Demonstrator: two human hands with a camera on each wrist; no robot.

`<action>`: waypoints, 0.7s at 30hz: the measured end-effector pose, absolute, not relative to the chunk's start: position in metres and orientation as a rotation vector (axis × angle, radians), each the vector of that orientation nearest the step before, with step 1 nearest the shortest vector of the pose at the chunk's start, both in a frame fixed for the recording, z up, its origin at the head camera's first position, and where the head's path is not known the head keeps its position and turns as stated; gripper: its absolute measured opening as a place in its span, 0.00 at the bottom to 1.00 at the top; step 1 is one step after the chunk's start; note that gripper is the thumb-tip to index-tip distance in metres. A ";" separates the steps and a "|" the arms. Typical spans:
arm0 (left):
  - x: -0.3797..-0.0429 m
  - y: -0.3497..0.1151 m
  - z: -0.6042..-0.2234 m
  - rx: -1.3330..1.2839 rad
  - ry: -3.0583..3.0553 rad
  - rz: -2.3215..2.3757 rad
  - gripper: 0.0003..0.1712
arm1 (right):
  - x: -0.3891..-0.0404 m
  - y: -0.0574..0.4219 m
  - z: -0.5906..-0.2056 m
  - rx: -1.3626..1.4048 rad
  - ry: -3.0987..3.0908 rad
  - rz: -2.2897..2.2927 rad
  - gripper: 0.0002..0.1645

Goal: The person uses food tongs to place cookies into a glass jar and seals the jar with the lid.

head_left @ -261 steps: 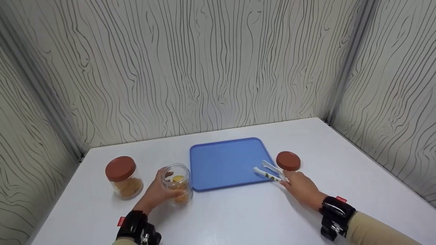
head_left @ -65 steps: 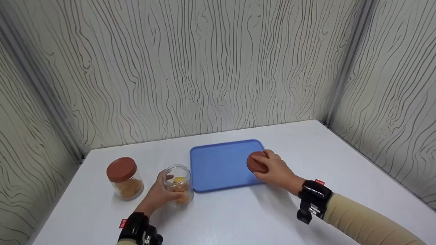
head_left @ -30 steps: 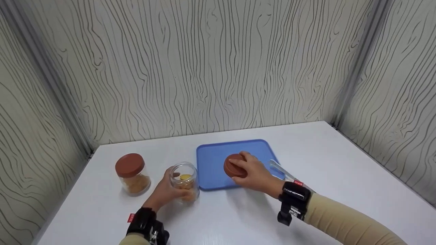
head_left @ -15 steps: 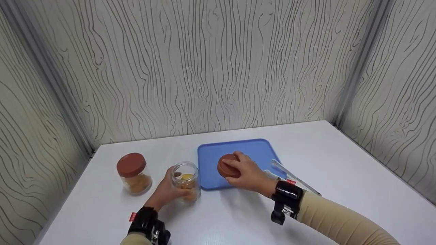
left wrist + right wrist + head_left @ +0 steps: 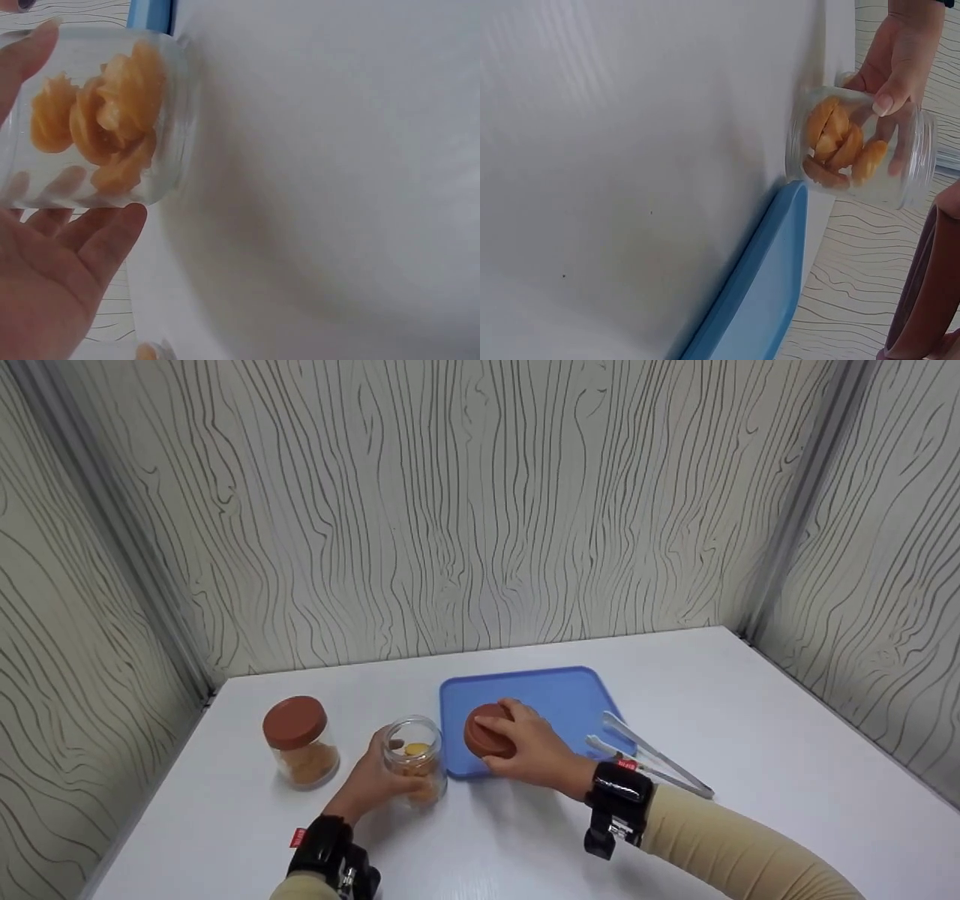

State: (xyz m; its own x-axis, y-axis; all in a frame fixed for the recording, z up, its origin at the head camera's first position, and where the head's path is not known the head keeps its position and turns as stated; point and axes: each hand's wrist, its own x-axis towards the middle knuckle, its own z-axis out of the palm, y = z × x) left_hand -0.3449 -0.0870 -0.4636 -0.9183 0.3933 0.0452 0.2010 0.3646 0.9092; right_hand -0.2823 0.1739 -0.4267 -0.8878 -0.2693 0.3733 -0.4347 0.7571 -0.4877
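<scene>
My left hand grips a clear, lidless jar around its side. Several golden-brown swirled cookies lie in the lower part of this jar, seen through the wall in both wrist views. My right hand holds a reddish-brown lid by its edge, fingers spread over the top. The lid is tilted, with its hollow underside partly showing in the right wrist view. It hovers over the left part of the blue tray, a short way right of the jar's open mouth.
A second jar, with a reddish-brown cap and cookies inside, stands at the left. White-tipped tongs lie across the tray's right front corner, partly behind the right wrist. Patterned panels wall the table's back and sides.
Earlier the right hand held the tongs while the lid lay right of the tray. Since then it has put down the tongs and carried the lid leftward toward the jar. The left hand keeps its grip.
</scene>
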 end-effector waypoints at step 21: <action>-0.346 -0.087 -0.465 0.518 2.436 1.576 0.61 | -0.286 0.148 -0.426 0.565 -2.711 0.860 0.31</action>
